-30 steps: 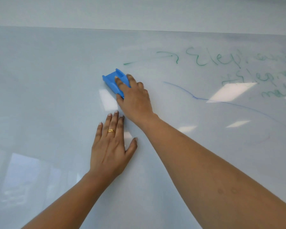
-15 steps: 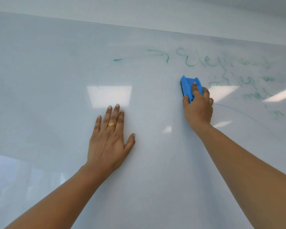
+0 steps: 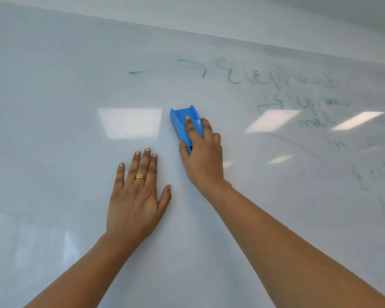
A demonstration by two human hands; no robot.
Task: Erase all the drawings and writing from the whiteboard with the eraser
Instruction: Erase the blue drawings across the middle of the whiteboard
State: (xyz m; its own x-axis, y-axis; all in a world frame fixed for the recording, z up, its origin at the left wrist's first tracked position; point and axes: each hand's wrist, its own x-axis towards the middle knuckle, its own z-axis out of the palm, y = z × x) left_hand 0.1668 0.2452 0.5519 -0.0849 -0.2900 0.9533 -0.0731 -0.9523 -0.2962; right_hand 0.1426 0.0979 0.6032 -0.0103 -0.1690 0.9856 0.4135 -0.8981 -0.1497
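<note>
- At board centre, my right hand (image 3: 203, 161) grips the eraser (image 3: 178, 121), pressing it on the whiteboard (image 3: 53, 90) below the green writing (image 3: 253, 80).
- Flat beside it, my left hand (image 3: 135, 198), fingers straight, probably braces me.

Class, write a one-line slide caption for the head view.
Right hand grips blue eraser on the whiteboard; left hand rests flat; green writing unerased.
</note>
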